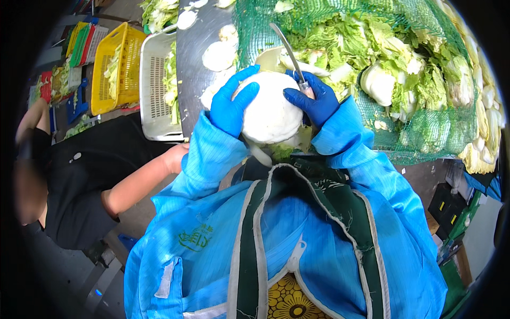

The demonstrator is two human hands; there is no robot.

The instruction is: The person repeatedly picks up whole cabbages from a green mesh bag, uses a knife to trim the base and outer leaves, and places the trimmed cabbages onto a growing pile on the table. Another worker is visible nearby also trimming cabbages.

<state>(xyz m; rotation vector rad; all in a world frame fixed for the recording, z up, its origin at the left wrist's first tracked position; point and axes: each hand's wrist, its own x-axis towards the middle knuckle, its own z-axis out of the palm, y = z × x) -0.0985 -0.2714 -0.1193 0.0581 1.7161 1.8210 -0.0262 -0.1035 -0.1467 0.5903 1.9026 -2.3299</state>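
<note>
Both my hands wear blue gloves and hold a pale Chinese cabbage head (273, 109) between them, above the near edge of the table. My left hand (236, 103) presses its left side, thumb on top. On the right side, my right hand (314, 97) grips the cabbage and also holds a knife (291, 52) by its handle, the narrow curved blade pointing up and away from me. A loose cabbage leaf (269, 60) stands just beyond the head, and more leaf hangs below it. Fingers under the cabbage are hidden.
Green netting (430, 127) with cabbages and loose leaves covers the table's right part. Cut white pieces (219, 56) lie on the metal tabletop (191, 60). White (157, 119) and yellow crates (99, 79) stand left. A person in black (91, 175) is at the left, one hand near my left sleeve.
</note>
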